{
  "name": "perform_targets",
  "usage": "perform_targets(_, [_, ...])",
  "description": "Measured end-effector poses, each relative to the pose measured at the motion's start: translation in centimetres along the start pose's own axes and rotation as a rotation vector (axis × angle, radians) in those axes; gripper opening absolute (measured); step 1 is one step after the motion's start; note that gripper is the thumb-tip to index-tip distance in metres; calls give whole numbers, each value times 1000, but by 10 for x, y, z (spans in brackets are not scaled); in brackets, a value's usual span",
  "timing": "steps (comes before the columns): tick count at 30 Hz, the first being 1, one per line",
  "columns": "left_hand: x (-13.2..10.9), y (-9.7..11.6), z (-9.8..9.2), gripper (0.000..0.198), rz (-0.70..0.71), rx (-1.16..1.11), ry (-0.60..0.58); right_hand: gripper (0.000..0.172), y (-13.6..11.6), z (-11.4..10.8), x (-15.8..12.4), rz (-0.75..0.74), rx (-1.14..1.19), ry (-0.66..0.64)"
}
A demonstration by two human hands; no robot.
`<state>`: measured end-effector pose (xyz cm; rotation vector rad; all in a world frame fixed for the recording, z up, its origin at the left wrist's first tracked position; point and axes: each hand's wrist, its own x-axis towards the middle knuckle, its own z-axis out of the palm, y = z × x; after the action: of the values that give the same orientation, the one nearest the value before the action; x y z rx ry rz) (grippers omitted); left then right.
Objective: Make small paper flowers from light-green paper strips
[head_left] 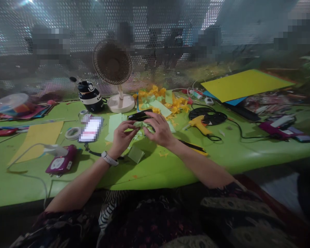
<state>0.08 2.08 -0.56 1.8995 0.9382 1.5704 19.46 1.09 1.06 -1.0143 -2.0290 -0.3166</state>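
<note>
A small piece of pale green paper (pixel 138 124) is pinched between my two hands above the table. My left hand (pixel 123 137), with a white watch at the wrist, grips its left side between thumb and fingers. On the other side, my right hand (pixel 158 130) has its fingers curled and touches the paper with its tips. Just behind lies a long black object (pixel 136 115) whose kind I cannot make out. Light green sheets (pixel 114 124) lie beside my left hand, and a folded green square (pixel 136 155) sits nearer me. Small green scraps are scattered below my fingers.
Yellow and green paper flowers (pixel 155 93) are heaped behind my hands. A fan (pixel 120 102) and a dark bottle (pixel 90 100) stand at the back left. A yellow glue gun (pixel 201 125) and a cutter (pixel 195 148) lie to the right. Purple power blocks (pixel 71 156) have trailing cords.
</note>
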Motion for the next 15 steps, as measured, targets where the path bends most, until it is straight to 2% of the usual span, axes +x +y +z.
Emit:
perform_targets(6, [1,-1,-1,28,30,37,25,20,0,-2,1,9,7,28])
perform_targets(11, [1,0,0,29,13,19,12,14,-2,0,1,-37,-34,43])
perform_targets(15, [0,2,0,27,-20,-14,-1,12,-3,-1,1,-6,-14,20])
